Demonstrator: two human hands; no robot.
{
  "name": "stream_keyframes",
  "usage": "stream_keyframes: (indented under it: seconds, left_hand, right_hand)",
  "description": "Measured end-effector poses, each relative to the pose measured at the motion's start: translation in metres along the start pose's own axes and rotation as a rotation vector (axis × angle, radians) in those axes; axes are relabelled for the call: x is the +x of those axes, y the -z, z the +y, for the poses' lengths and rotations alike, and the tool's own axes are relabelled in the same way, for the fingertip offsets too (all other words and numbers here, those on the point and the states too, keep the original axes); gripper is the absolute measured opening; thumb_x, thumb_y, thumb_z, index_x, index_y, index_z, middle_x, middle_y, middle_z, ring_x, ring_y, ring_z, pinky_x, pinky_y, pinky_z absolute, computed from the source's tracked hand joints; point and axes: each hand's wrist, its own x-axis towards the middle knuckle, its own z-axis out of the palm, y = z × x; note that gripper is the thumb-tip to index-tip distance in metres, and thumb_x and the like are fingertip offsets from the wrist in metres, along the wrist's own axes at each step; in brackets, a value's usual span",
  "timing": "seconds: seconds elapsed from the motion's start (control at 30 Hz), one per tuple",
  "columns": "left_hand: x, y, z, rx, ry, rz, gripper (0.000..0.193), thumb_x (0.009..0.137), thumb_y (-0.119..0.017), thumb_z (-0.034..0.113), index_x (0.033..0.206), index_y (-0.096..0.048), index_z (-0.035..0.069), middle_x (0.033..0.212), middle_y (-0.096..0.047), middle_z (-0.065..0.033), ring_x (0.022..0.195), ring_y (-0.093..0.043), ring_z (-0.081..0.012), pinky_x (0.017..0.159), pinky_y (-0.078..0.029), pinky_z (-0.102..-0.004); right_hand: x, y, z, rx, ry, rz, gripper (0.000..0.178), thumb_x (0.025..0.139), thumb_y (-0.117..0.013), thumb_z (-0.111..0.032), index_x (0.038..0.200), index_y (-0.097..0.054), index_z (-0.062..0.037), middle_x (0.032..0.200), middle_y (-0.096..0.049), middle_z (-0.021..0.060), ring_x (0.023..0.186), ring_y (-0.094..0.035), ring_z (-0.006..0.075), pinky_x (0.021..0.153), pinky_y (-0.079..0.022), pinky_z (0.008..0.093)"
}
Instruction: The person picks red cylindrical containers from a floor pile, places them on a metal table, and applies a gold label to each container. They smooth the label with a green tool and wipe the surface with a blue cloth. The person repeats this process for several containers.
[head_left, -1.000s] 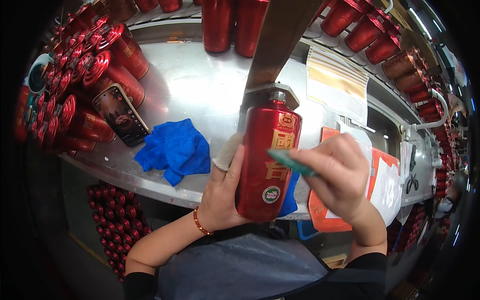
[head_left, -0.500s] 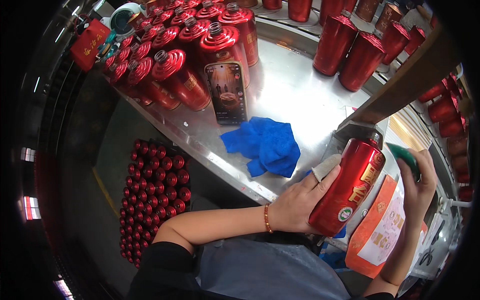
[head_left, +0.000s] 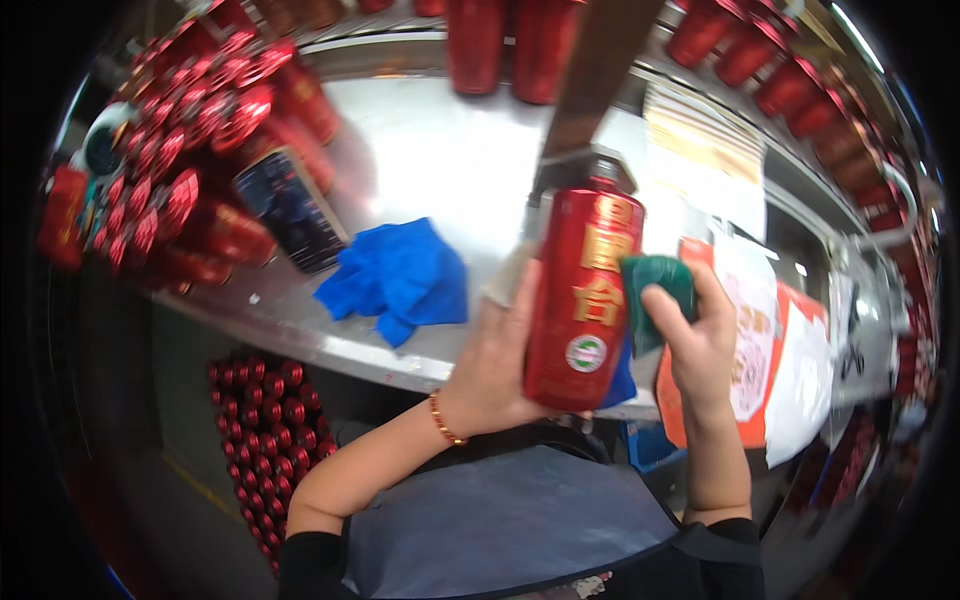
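Note:
My left hand grips a glossy red bottle with gold lettering from its left side. A pale cover wraps one of its fingers. The bottle stands nearly upright, its neck in front of a dark angular bracket at the end of a brown beam. My right hand pinches a flat green scraper-like piece against or just beside the bottle's right edge; I cannot tell whether they touch. A crumpled blue cloth lies on the metal table to the left of the bottle.
A phone leans against clustered red bottles at the left. More red bottles line the back and right. Orange-and-white printed sheets lie at right. Many bottles stand below the table's front edge.
The view has swung to the right. My right hand has brought the green piece from apart on the right to the bottle's side. The bottle stands more upright, still in my left hand.

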Motion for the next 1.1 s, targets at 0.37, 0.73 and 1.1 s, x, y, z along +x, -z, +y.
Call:
stream_keyframes:
  seconds: [0.37, 0.73, 1.1]
  left_hand:
    - [0.01, -0.002, -0.003, 0.002, -0.048, 0.009, 0.154, 0.055, -0.1, 0.045, 0.16, 0.0, -0.004, 0.16, -0.023, -0.0289, 0.145, -0.029, -0.0472, 0.12, -0.029, -0.0502]
    - [0.005, -0.007, 0.001, -0.012, -0.084, 0.088, 0.14, 0.067, -0.091, 0.054, 0.161, -0.004, -0.004, 0.159, -0.024, -0.0329, 0.143, -0.032, -0.0508, 0.118, -0.032, -0.0497]
    - [0.013, -0.008, 0.02, 0.046, -0.103, 0.201, 0.135, 0.065, -0.092, 0.049, 0.161, -0.011, -0.003, 0.153, -0.031, -0.0316, 0.131, -0.045, -0.0474, 0.112, -0.039, -0.0494]
  right_hand:
    - [0.005, 0.022, 0.029, -0.01, -0.082, 0.109, 0.021, 0.091, -0.076, -0.015, 0.105, -0.069, -0.0002, 0.089, -0.07, 0.004, 0.082, -0.063, 0.0085, 0.074, -0.052, 0.0278]
    - [0.025, 0.029, -0.007, -0.756, 0.906, 0.124, 0.025, 0.076, -0.075, 0.001, 0.099, -0.077, -0.007, 0.088, -0.064, 0.0067, 0.083, -0.059, 0.0213, 0.074, -0.046, 0.0371]
    - [0.068, 0.021, -0.05, -0.528, 0.628, -0.012, 0.021, 0.082, -0.073, -0.002, 0.102, -0.076, -0.0058, 0.077, -0.058, 0.0057, 0.075, -0.054, 0.0192, 0.071, -0.041, 0.0311]
